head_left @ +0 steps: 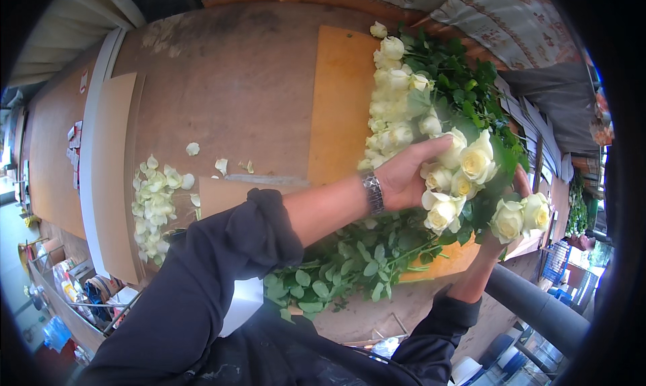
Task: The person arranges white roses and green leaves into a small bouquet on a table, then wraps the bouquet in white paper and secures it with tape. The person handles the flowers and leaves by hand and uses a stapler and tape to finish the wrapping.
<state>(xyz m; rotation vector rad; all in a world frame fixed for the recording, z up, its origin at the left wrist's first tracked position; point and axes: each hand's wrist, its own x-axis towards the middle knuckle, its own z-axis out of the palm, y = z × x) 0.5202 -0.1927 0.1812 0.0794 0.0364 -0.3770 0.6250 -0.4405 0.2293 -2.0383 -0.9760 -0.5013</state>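
My left hand [407, 174], with a metal watch at the wrist, grips a cluster of cream-white roses [477, 160] near the middle right. Lower on the right, my right hand [501, 243] is wrapped round more roses [506, 219], its fingers partly hidden by blooms and leaves. Behind them, a long pile of white roses [392, 80] with dark green foliage lies on an orange board [343, 83]. Cut leafy stems [336, 272] spread below my left forearm. Loose petals [153, 204] lie heaped on the left.
The brown worktable [222, 76] has pale boards [114, 150] on its left and paper sheets [538, 117] at the right. A cluttered shelf [77, 292] is at lower left, a dark roll [538, 305] at lower right, and patterned fabric [484, 23] along the top.
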